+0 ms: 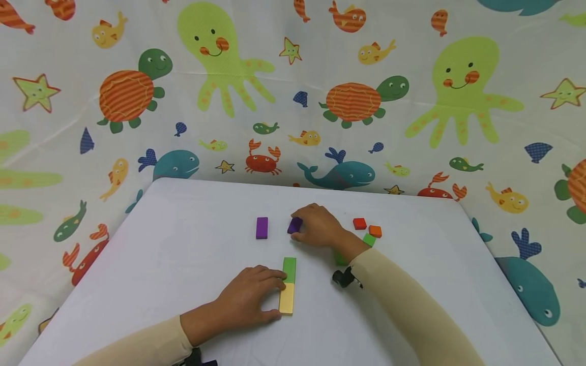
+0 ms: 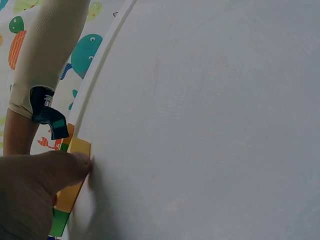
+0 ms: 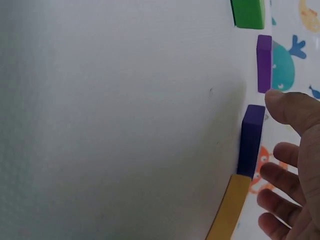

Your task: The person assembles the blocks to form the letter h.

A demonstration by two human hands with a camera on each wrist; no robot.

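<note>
Left fingers point(image 1: 273, 274) touch smooth, oblong green block point(image 1: 290, 267), yellow block point(image 1: 287, 300).

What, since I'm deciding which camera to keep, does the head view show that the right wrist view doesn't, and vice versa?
Only head: the left hand, the red block and the printed green octopuses.
Only right wrist: a yellow-orange block that appears to meet the lower end of the dark purple block.
Both: the right hand, that dark purple block, the lighter purple block, a green block, the white table and printed backdrop.
</note>
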